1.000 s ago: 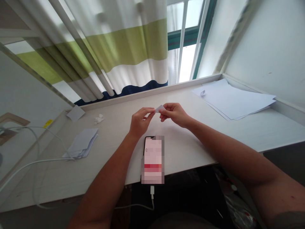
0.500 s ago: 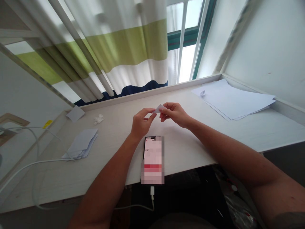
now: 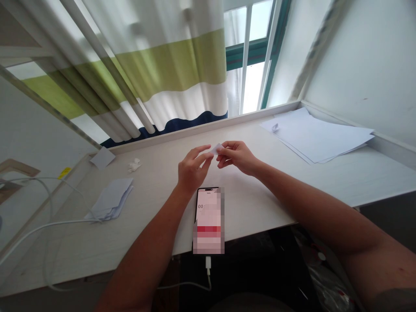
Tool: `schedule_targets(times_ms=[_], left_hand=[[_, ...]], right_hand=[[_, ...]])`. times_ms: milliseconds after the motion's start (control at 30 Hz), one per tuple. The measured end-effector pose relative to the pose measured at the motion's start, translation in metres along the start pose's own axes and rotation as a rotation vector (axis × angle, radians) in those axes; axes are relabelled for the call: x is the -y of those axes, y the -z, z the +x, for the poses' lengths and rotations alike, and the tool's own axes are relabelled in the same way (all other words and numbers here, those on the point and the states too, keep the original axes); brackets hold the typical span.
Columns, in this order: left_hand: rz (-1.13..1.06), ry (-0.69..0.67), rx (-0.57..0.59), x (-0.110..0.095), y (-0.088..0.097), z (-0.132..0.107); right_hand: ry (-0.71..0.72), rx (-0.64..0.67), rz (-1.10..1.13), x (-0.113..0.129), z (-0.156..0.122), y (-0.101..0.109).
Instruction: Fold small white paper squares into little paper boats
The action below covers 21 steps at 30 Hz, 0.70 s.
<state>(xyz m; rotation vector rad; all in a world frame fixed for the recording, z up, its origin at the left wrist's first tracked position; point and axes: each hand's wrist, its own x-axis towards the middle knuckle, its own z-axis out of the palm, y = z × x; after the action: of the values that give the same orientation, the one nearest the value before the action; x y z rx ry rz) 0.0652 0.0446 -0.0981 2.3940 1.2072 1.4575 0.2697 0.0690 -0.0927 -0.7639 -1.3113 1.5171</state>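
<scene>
Head cam: holds small paper pc (image 3: pixel 216 149) w/ R hand (image 3: pixel 236 155), grip narrow, pinched btwn thumb & fingers. Keeps L hand (image 3: pixel 194 167) close opp. side, at L edge of same pc, grip partly spread, thumb & fingers parted; can't tell re actual contact there. Has small paper pc up btwn both hands, above mid tabletop (image 3: pixel 156 173), beyond far end of phone (image 3: pixel 208 216).

Shows phone lying near front edge, approx. centered btwn forearms, screen pinkish w/ red band, partly pixelated. Has white plug (image 3: pixel 208 262) just below phone's near end, w/ thin cable off to L.

Includes on L side: paper stack (image 3: pixel 112 197), uneven edges; single paper sq. (image 3: pixel 103 157) in back L corner; crumpled white bits (image 3: pixel 134 164) near it. Also white cable (image 3: pixel 48 224) looping in from L, reaching paper stack.

Includes on R side: lg. paper sheets (image 3: pixel 320 134), overlapping, w/ crumpled bit (image 3: pixel 275 128) on their L corner.

Shows in bkgd: curtain (image 3: pixel 175 65), white/green/navy; window (image 3: pixel 250 56) w/ green frame, R of curtain.
</scene>
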Motion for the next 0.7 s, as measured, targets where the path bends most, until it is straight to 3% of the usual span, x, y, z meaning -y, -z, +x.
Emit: schedule_targets(times_ms=[100, 233, 367, 467, 700], left_hand=[[-0.176, 0.066, 0.006, -0.004, -0.002, -0.001], [-0.572, 0.402, -0.078, -0.001, -0.005, 0.003], [-0.781, 0.625, 0.113, 0.009, -0.004, 0.007], [-0.844, 0.672, 0.212, 0.011, -0.001, 0.007], [-0.743, 0.626, 0.240, 0.008, 0.001, 0.006]], right_hand=[[0.032, -0.002, 0.021, -0.001, 0.001, 0.000], [0.032, 0.005, 0.015, -0.002, 0.002, 0.001], [0.032, 0.024, -0.013, -0.003, 0.002, 0.002], [0.036, 0.021, -0.014, -0.002, 0.002, 0.003], [0.014, 0.032, -0.065, -0.001, 0.001, 0.003]])
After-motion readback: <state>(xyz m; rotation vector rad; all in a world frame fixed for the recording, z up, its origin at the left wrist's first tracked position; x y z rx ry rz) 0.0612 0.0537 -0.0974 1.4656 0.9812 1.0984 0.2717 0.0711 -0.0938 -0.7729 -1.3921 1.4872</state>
